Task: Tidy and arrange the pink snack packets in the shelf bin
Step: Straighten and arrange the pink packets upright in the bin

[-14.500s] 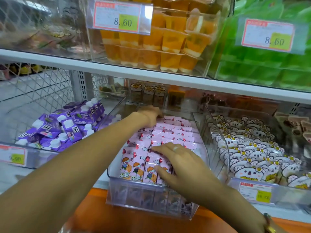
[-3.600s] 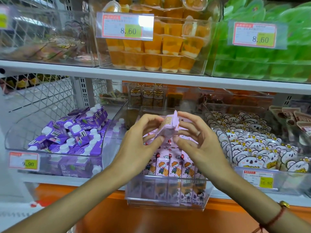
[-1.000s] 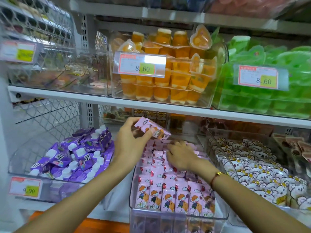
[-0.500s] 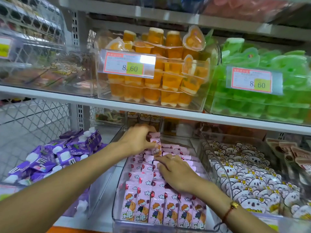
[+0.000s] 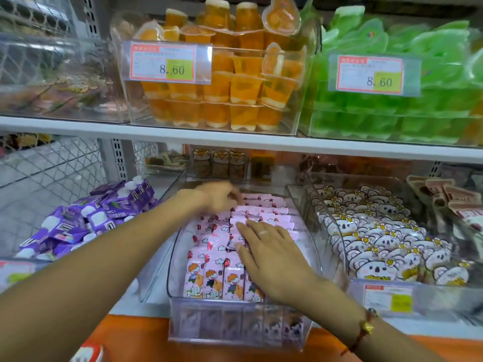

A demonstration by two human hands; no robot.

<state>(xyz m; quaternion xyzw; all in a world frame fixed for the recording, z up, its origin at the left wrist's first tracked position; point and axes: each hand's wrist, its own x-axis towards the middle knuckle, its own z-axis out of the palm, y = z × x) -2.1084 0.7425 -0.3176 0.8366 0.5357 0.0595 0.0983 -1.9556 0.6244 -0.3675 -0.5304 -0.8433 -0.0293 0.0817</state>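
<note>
The right hand (image 5: 271, 257) lies flat, fingers straight and slightly spread, pressing on the pink packets (image 5: 209, 273) in the clear bin (image 5: 235, 327). A ring sits on one finger; a bracelet (image 5: 366, 327) circles the wrist. The left hand (image 5: 218, 195) reaches to the far end of the same bin, fingers curled down onto the rear packets; motion blur prevents telling whether it grips one. The two hands are apart, the left farther back than the right.

The packets fill the bin in overlapping rows from front wall to rear. The bin stands on the lower shelf, its front projecting over the orange shelf edge (image 5: 146, 335).

Left of the bin, purple pouches (image 5: 86, 223) lie in a clear tray. Right of it, koala packets (image 5: 379, 244) fill another tray carrying a price label (image 5: 389, 297).

On the upper shelf (image 5: 235, 138), a clear box holds orange jelly cups (image 5: 235, 87) behind a tag (image 5: 167, 62) reading 8.60. Beside it on the right, green jelly cups (image 5: 392, 113) sit behind a second 8.60 tag (image 5: 371, 74).
</note>
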